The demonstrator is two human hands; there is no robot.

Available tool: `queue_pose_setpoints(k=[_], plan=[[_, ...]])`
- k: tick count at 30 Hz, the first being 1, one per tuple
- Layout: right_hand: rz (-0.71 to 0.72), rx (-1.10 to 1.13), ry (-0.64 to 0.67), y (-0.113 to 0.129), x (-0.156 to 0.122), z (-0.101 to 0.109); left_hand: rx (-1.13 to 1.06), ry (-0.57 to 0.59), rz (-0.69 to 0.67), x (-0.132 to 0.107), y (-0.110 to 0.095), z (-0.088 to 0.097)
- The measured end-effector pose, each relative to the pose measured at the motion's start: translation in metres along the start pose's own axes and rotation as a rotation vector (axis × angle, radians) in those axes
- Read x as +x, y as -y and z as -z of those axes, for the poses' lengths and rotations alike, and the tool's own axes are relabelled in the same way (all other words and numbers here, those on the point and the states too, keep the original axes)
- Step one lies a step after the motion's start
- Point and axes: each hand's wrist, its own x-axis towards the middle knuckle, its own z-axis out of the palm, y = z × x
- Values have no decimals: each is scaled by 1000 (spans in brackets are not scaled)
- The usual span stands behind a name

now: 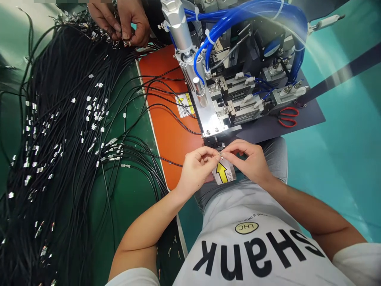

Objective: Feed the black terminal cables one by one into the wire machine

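My left hand (pixel 199 169) and my right hand (pixel 248 159) meet at the front end of a metal machine (pixel 208 119). Both pinch at one spot, where a small metallic cable end (pixel 220 155) shows between the fingertips. A black cable (pixel 174 163) runs from the left into my left hand. Just below the fingertips is a label with a yellow arrow (pixel 222 172). Several black cables (pixel 166 105) cross the orange plate and reach the machine's left side. What exactly my right fingertips grip is mostly hidden.
A large heap of black cables with silver ends (pixel 65 119) covers the green table at left. A co-worker's hands (pixel 125 24) handle cable ends at the top. Red-handled scissors (pixel 288 117) lie right of the machine. Blue air hoses (pixel 253 16) arch above it.
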Motion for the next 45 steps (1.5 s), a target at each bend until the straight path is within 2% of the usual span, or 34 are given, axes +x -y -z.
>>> queue_pose_setpoints(k=[5,10,15,18,26,31,45], plan=[[39,4,-29,-2,-1,-3,73,0,-16,0,2,-3],[30,37,-56,-13,2,-4,340,-8,-239,2,10,-2],[-141,120,-72,-29,11,-1,614,-75,-455,11,17,11],[-265,209,-59,-38,17,-2,723,-50,-570,19,23,19],[-404,350,-74,-51,26,-9,920,-60,-730,33,43,28],[-405,362,-79,-56,26,-9,950,-61,-773,36,43,30],[-438,372,-73,-55,26,-8,969,-33,-772,36,43,28]])
